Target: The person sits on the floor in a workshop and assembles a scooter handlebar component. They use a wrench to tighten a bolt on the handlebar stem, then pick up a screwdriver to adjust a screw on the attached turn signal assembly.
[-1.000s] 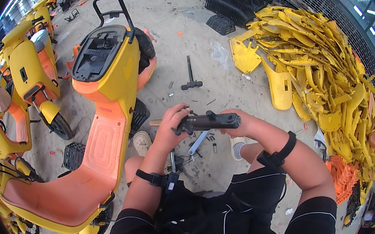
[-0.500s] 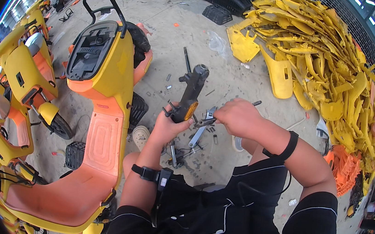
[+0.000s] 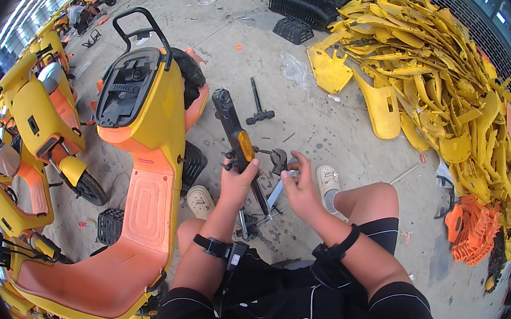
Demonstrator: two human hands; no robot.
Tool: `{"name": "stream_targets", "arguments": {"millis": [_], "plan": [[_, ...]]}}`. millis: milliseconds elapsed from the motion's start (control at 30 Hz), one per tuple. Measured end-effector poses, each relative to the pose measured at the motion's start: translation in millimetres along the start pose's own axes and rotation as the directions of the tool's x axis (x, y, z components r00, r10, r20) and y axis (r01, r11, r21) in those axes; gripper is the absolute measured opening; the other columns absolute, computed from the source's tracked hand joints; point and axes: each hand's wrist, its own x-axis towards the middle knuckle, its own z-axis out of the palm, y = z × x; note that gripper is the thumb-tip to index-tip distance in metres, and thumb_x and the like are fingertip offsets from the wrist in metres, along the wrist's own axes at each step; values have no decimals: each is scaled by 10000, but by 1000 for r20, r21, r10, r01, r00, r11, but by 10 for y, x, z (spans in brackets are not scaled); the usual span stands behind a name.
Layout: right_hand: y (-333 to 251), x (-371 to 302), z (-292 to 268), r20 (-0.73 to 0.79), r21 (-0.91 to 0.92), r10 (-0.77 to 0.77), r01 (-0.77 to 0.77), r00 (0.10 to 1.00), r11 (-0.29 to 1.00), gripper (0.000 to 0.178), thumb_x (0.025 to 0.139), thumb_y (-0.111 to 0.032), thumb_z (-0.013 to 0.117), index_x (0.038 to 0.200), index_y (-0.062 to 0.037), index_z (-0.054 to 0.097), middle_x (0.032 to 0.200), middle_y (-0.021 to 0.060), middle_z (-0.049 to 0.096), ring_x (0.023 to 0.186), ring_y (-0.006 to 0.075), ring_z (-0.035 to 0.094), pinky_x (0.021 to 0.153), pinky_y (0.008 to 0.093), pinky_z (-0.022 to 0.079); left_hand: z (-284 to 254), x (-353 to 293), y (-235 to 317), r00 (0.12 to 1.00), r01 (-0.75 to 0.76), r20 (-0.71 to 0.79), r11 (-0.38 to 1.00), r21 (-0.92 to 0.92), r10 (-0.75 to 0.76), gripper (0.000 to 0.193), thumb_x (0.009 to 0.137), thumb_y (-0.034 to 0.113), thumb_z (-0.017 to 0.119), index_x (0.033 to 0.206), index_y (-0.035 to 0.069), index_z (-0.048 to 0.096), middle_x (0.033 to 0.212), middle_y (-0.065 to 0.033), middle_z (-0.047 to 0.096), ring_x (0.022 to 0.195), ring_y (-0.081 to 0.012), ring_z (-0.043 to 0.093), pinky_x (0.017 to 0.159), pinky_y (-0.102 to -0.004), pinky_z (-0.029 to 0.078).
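- The left hand (image 3: pixel 237 182) has its grip closed around a long black bar with an orange reflector (image 3: pixel 236 135), holding it tilted upward above the concrete floor (image 3: pixel 311 109).
- The right hand (image 3: pixel 299 190) is just beside it, fingers bent on a small metal part (image 3: pixel 279 160); how tightly the grip closes I cannot tell.
- A yellow-orange scooter body (image 3: pixel 141 165) lies close to the left, near the bar.
- A black T-shaped tool (image 3: pixel 257 103) rests on the floor beyond the bar.
- A big heap of yellow plastic panels (image 3: pixel 442 73) is at the right, well apart.
- Two pale slippers (image 3: pixel 327 180) are on the feet.
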Motion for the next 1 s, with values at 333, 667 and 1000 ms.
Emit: {"name": "stream_targets", "arguments": {"millis": [333,667,1000], "plan": [[-118,151,-7,159,-401,192,-114,969,909,368,915,-138,568,1256,-1,546,1024,222,684,962,389,661,865,439,506,14,-4,-34,929,-351,50,829,435,367,551,806,39,773,1268,23,473,1076,-90,581,936,-152,595,807,-288,510],[-459,644,-578,433,-693,394,20,810,720,456,836,-246,714,1205,-3,599,1051,207,694,1002,339,669,824,424,512,-73,-77,216,917,-369,340,765,528,207,590,717,46,802,1243,13,538,1087,-86,607,969,-159,586,853,-298,497],[-368,401,-600,582,-652,-14,476,813,591,366,883,-191,683,1203,-35,594,1058,180,648,975,410,622,844,479,502,-27,-69,307,978,6,194,943,332,-74,565,796,101,785,1276,-17,510,1028,-31,629,887,-83,575,793,-238,491]]}}
